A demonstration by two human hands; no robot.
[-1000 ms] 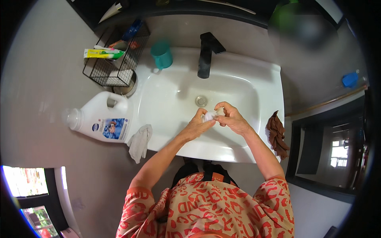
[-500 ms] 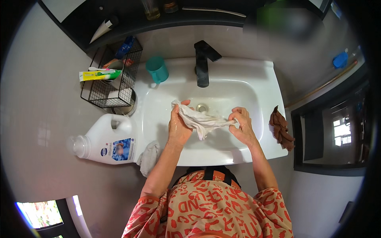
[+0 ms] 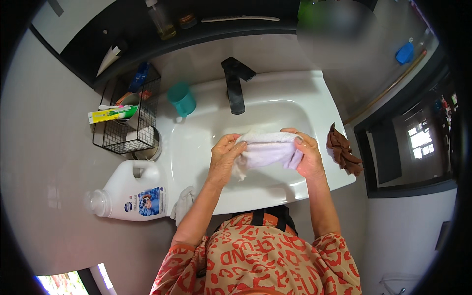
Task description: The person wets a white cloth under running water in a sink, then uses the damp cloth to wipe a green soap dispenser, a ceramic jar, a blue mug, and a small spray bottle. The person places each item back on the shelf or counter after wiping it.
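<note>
Over the sink (image 3: 305,101) basin, your left hand (image 3: 223,160) and right hand (image 3: 309,157) grip the white cloth (image 3: 268,150) ends, stretched crosswise.

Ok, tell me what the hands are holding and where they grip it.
A white cloth, held over the sink: left hand grips its left end, right hand its right end.

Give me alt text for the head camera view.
Two bare hands, left hand and right hand, hold a white cloth stretched between them over a white sink with a black tap. A white jug lies left of it.
</note>
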